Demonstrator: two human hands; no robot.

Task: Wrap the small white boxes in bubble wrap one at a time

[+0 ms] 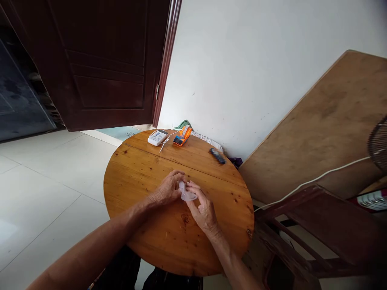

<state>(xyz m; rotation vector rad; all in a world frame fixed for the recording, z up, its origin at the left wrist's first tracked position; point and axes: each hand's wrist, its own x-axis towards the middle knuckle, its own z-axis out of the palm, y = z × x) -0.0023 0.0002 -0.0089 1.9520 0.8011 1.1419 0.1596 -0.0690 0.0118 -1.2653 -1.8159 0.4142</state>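
Observation:
A small, translucent, whitish plastic piece (pixel 188 195) is held between my hands above the middle of the round wooden table (pixel 139 177). Its exact kind cannot be made out. My left hand (pixel 168 188) is closed on its left side, with the fingers curled over the far edge. From the right, my right hand (pixel 204 211) grips it between the thumb and the fingers. The fingers hide part of the plastic.
Along the table's far edge lie a white box-like device (pixel 157 137), a white cord (pixel 165 143), an orange tape dispenser (pixel 182 136) and a dark, pixelated long object (pixel 217 156). A dark red chair (pixel 341 229) stands to the right, near a fan (pixel 379 145). Behind are a white wall and a door (pixel 111 60).

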